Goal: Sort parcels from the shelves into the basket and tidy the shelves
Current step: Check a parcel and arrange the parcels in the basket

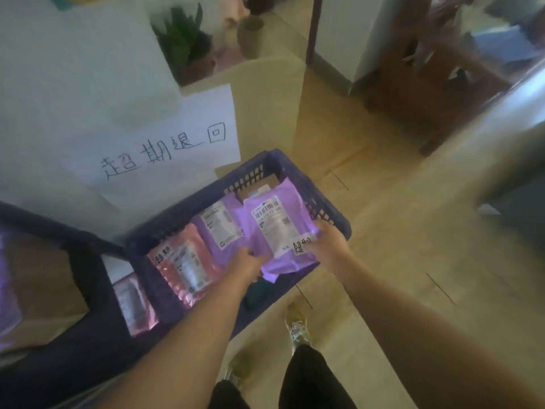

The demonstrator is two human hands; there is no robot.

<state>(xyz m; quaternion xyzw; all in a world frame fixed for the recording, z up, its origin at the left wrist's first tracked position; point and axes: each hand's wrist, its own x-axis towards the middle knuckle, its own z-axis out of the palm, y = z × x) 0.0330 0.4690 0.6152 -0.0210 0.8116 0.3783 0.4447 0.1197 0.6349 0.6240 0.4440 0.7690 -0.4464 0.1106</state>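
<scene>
over the basket (206, 191), left hand (244, 261) and right hand (326, 242) tight around a purple parcel (274, 225), fingertips hidden

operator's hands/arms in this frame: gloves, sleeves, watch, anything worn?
Left hand and right hand are bare: no gloves, no watch or wristband in view. Left forearm and right forearm are uncovered to the frame edge, with no sleeve visible. Rings: too blurred to tell.

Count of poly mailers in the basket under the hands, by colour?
Purple: 2 (held purple mailer, second purple mailer beside it)
Pink: 1 (pink mailer)
Total: 3 in the basket
</scene>
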